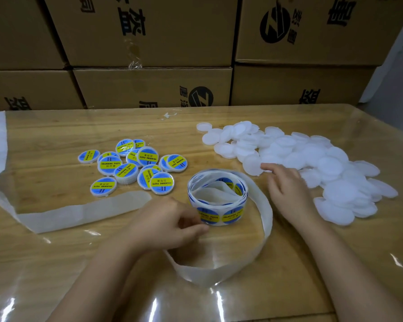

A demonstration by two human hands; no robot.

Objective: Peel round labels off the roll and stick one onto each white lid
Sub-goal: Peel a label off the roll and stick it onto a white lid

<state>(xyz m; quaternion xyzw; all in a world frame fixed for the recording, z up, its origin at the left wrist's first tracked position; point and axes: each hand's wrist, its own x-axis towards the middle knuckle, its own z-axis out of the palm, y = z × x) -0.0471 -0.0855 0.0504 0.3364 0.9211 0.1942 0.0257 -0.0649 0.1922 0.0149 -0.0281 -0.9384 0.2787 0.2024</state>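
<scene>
A loose roll of round blue-and-yellow labels (218, 198) stands on edge in the middle of the table. My left hand (170, 223) is at the roll's near left side, thumb and fingers pinching at a label on its outer wrap. My right hand (286, 184) reaches into the pile of plain white lids (312, 163) on the right, fingers touching a lid at the pile's left edge (251, 165). A cluster of labelled lids (130, 166) lies left of centre.
Empty backing strip (79, 211) trails from the roll around the near side and off to the far left edge. The wooden table (56, 140) has a clear plastic cover. Stacked cardboard boxes (149, 87) form a wall right behind it.
</scene>
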